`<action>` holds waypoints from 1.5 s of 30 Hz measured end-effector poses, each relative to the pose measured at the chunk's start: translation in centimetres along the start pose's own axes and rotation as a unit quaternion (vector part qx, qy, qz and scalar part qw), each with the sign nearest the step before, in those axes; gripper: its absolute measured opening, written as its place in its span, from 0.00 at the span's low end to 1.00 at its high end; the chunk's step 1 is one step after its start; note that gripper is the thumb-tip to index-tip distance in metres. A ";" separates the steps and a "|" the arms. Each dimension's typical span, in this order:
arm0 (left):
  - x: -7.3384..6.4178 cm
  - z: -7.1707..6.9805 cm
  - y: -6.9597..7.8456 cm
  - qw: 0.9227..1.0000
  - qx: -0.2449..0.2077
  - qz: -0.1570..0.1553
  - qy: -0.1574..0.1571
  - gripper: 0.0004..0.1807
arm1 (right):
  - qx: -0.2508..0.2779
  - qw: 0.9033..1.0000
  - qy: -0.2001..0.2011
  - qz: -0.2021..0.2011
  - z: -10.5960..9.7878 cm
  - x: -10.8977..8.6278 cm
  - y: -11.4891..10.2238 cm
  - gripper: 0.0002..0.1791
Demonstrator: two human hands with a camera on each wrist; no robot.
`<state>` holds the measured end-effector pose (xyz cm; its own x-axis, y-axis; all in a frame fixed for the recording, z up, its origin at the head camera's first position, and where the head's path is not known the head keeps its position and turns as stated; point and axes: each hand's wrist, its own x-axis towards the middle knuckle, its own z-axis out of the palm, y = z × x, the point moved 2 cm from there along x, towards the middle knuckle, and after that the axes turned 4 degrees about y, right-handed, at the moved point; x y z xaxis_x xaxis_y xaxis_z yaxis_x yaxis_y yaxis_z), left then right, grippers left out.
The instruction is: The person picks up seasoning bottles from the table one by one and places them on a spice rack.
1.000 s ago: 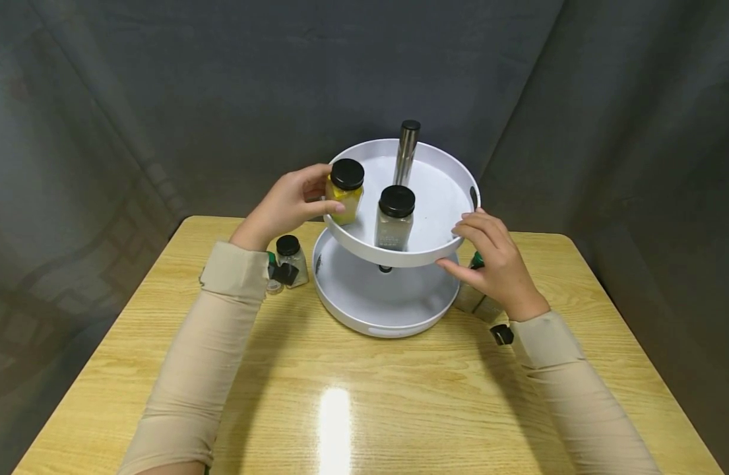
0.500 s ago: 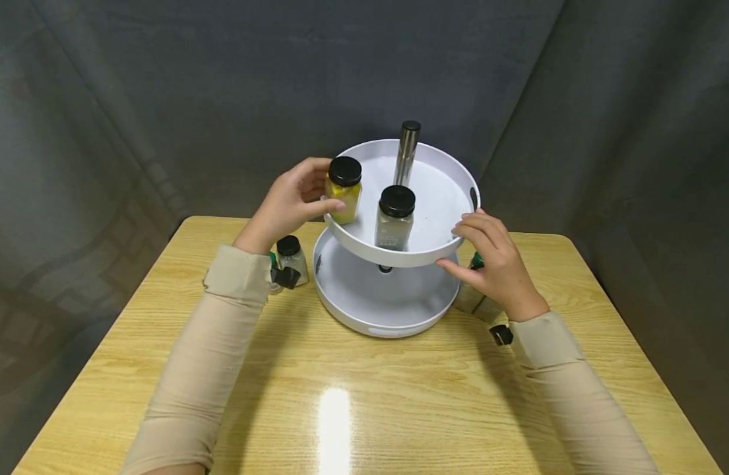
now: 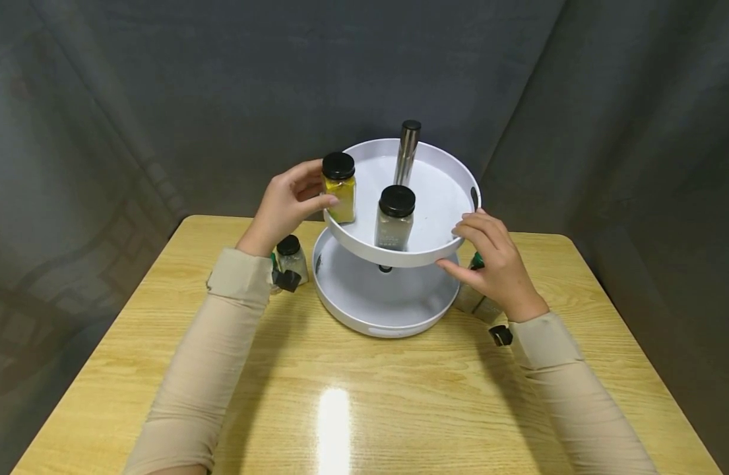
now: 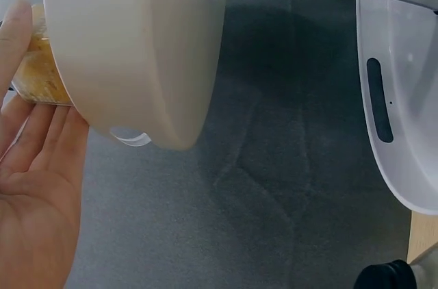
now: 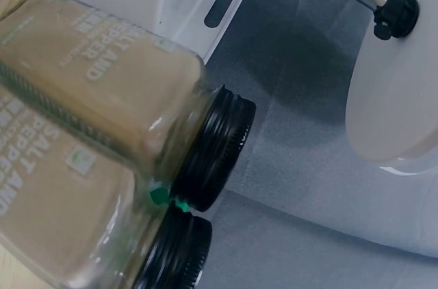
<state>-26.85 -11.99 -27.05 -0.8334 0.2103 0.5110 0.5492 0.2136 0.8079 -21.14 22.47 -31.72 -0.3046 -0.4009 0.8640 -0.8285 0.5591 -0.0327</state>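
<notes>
My left hand (image 3: 284,208) holds a square jar (image 3: 343,201) with a black lid and yellow contents, thumb in front and fingers behind. It stands inside the left rim of the white upper tray (image 3: 438,181) of a two-tier stand. In the left wrist view the fingers reach around the jar (image 4: 42,73), partly hidden by the tray. With thumb below and fingers over the rim, my right hand (image 3: 497,264) grips the upper tray on its right side. A second black-lidded jar (image 3: 394,227), greyish inside, stands near the tray's front rim.
Below sits the wider lower tray (image 3: 394,300) on the wooden table (image 3: 400,382). A metal post (image 3: 406,155) rises through the upper tray. More jars (image 3: 293,260) stand left of the stand. On the right, two jars (image 5: 116,70) read "SALT AND PEPPER". A grey curtain hangs behind.
My left hand and the yellow jar have shifted slightly left along the upper tray's rim. My right hand and the other jar stay where they were.
</notes>
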 end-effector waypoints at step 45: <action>0.2 0.7 -2.8 0.998 0.003 -0.008 0.061 0.24 | -0.004 1.000 0.005 -0.020 0.5 0.0 0.2 0.32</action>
<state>-28.49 -11.89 -29.44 -0.8431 0.0901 0.5301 0.5359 0.2211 0.8148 -21.58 22.21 -32.01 -0.2676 -0.4160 0.8691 -0.8355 0.5494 0.0057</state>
